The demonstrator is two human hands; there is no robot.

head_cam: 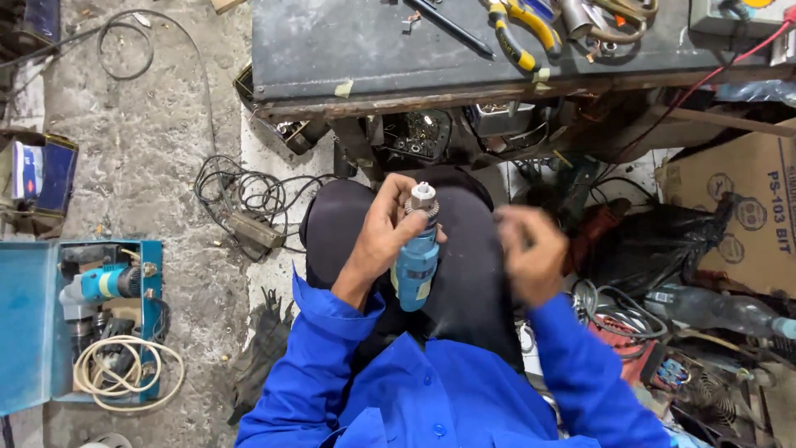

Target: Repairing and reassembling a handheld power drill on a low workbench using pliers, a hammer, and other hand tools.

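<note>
Upright, blue drill [417, 264] in left hand [380, 235].

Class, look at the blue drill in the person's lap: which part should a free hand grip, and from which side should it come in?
Grip the blue drill by its lower blue body, coming from the right. It stands upright, metal chuck on top; the left hand already wraps the upper part from the left, leaving the lower body bare. The right hand is blurred, apart from it.

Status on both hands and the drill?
Left hand gripping blue electric drill upright over lap, metal chuck up. Right hand blurred, apart from drill, empty as far as visible. Nothing blocking.
</note>
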